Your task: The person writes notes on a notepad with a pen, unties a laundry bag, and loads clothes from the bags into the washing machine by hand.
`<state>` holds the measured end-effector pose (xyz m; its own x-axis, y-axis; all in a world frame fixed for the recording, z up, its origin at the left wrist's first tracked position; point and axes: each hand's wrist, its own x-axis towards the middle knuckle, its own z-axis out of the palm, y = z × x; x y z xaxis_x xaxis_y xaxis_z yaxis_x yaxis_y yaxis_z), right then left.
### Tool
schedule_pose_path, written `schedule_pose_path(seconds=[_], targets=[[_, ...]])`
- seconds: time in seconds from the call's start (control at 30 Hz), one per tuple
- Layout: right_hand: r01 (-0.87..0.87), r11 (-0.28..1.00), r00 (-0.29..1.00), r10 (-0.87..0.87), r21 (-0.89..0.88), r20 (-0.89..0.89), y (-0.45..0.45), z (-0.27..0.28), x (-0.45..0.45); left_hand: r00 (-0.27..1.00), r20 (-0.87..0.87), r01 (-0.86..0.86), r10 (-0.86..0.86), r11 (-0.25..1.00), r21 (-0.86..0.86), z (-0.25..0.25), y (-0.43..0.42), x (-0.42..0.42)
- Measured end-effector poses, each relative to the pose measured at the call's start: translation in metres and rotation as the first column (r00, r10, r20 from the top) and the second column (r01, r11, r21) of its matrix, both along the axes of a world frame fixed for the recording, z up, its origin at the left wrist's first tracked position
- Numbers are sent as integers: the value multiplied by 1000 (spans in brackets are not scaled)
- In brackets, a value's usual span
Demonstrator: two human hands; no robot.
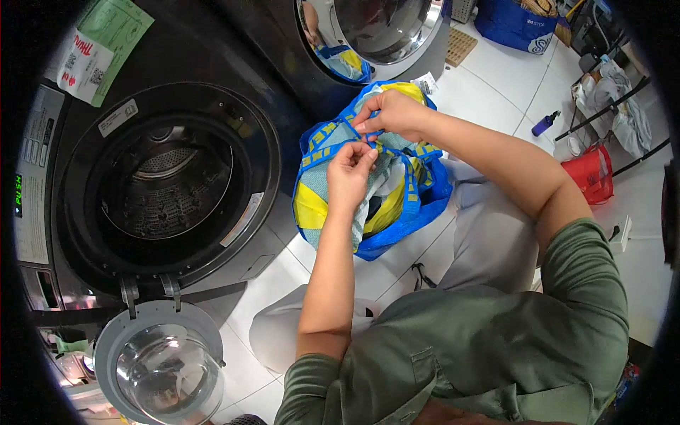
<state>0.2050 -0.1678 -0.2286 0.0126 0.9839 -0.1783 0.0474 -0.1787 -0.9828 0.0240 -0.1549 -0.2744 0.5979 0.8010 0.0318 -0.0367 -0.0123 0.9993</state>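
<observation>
Right hand [397,115] pinches a blue strap [326,152] of the bag [393,242] between thumb and fingers. Just beside it, toward me, my left hand [347,176] has its thumb and fingertips closed on strap webbing too, the two sets of fingertips nearly meeting above the bag's mouth. Neither hand is released, though my fingers partly hide how the webbing runs between them.

The bag, blue with yellow parts, sits on the tiled floor [496,88] in front of my knees. Pale green cloth [315,172] shows in its mouth, under the straps. To the left of the bag stands a dark front-loading machine [283,273], its round door [158,358] swung open; just beyond the bag is a second machine [265,32]. Well off to the bag's right, a small dark bottle [545,124] lies on the tiles.

I judge the step in hand to be working the straps together over the bag's mouth. From this hold, the next move calls for a firm pinch on both sides, fingertips close, and an even pull so the webbing doesn't slip or snag the cloth.
</observation>
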Motion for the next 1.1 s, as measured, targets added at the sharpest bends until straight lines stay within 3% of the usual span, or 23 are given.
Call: schedule_pose_path(seconds=[0.1, 0.17, 0.2, 0.27, 0.3, 0.4, 0.43, 0.53, 0.57, 0.77, 0.87, 0.9, 1.0, 1.1], targets=[[-47, 998, 962, 36, -35, -272, 1, 6, -1, 956, 247, -112, 156, 977, -183, 8, -13, 10], [-122, 992, 878, 99, -18, -468, -2, 14, -5, 944, 273, -142, 185, 975, -168, 5, -9, 12], [-58, 998, 910, 57, 9, -411, -3, 20, -4, 937, 288, -154, 196, 975, -163, 3, -7, 13], [63, 995, 955, -38, 75, -294, -7, 33, 0, 929, 343, -28, 140, 950, -312, 8, -3, 6], [124, 984, 991, -118, 129, -55, -4, 29, 8, 930, 350, 24, 117, 927, -375, 12, 0, 0], [-239, 960, 958, 209, 146, 195, -1, 10, 24, 923, 367, 90, 110, 869, -487, 11, 8, -11], [-273, 944, 957, 247, 184, 152, -5, 7, 14, 914, 394, 119, 101, 860, -497, 8, 9, -14], [-294, 918, 928, 208, 267, 309, -6, 2, -3, 903, 423, 164, 78, 846, -507, -3, 10, -18], [-278, 916, 950, 218, 290, 225, -7, 0, -5, 904, 422, 171, 67, 849, -500, -4, 10, -18], [-407, 902, 865, 329, 146, 380, -5, -5, -3, 922, 357, 26, 151, 895, -445, 6, 3, -12], [-285, 936, 871, 163, 207, 464, -10, -5, -12, 934, 335, 12, 127, 924, -382, 4, 11, -14], [-247, 918, 904, 103, 311, 415, -8, -10, -12, 939, 324, 17, 116, 925, -380, 4, 14, -16], [-305, 907, 948, 261, 291, 182, -6, -8, -7, 952, 301, 76, 51, 915, -396, 7, 18, -19], [-349, 921, 920, 304, 170, 246, -7, -3, -4, 967, 254, 133, -26, 900, -415, 12, 13, -19]])
